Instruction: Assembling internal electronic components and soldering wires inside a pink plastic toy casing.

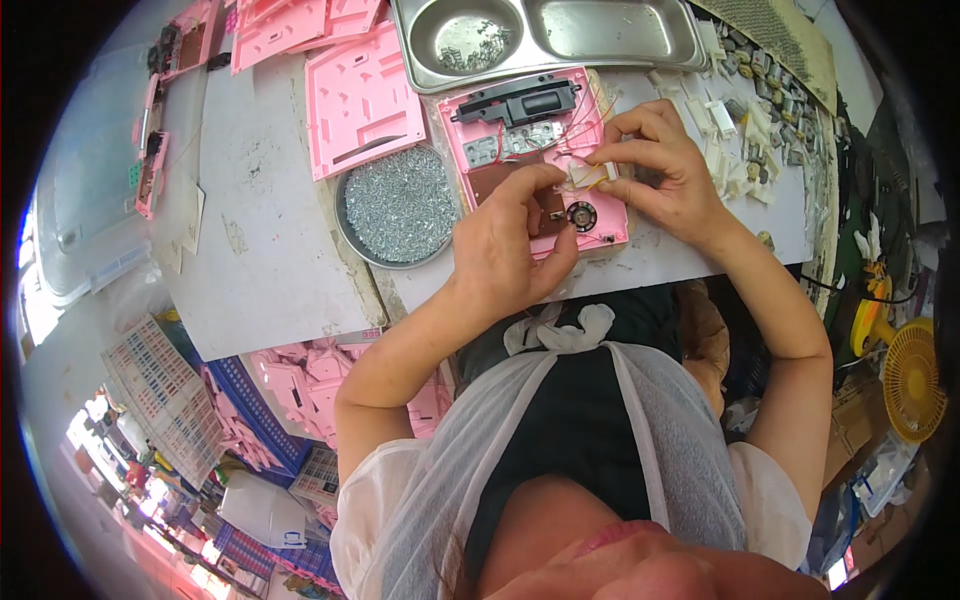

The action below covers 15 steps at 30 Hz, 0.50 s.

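Observation:
A pink plastic housing [613,225] lies on the table in front of me. A black molded mechanism [525,102] sits along its far side, beside a grey metal plate [482,152], thin red wires and a brown panel [487,180]. Near its close edge is a round black part [581,216]. My right hand [665,165] pinches a small white plastic piece [592,176] over the housing's right half; a thin yellow wire shows there. My left hand [510,235] rests over the housing, thumb and index finger apart, the index fingertip at the white piece.
A round tray of small screws [398,208] stands left of the housing. Behind lie a pink panel [362,100] and a steel compartment tray [620,62] with small metal parts. White pieces and small motors [745,125] spread at the right. A yellow fan [914,380] stands further right.

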Each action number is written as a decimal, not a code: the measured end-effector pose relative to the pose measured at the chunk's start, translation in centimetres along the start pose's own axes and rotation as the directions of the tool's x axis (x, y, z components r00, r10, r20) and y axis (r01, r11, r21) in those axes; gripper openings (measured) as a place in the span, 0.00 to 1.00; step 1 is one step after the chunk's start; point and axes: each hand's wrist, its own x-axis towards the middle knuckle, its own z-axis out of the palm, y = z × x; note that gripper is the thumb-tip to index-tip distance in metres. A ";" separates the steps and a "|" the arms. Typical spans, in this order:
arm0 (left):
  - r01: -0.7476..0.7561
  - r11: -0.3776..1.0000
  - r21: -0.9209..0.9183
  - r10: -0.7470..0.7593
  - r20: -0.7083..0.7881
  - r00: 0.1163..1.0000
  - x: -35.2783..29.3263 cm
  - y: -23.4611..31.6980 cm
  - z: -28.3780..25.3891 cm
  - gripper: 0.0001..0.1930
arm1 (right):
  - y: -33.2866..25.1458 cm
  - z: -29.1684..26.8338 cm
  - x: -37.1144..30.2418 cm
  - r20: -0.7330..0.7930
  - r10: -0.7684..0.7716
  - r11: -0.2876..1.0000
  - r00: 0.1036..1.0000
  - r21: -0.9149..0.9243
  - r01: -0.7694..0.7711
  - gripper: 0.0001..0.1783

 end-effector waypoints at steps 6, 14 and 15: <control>0.014 1.000 -0.002 -0.014 -0.061 0.998 -0.6 -0.7 0.2 0.29 | -2.9 -1.4 2.2 0.170 -0.068 0.957 0.983 -0.269 0.113 0.10; -0.027 1.000 -0.006 0.027 -0.082 0.996 -0.5 -0.9 0.6 0.30 | -1.1 -1.2 1.9 0.136 -0.270 0.942 0.953 -0.167 0.290 0.11; -0.037 0.999 0.003 0.037 -0.056 0.998 -0.5 -0.9 0.4 0.31 | -1.1 -1.3 2.0 0.155 -0.280 0.933 0.947 -0.187 0.307 0.11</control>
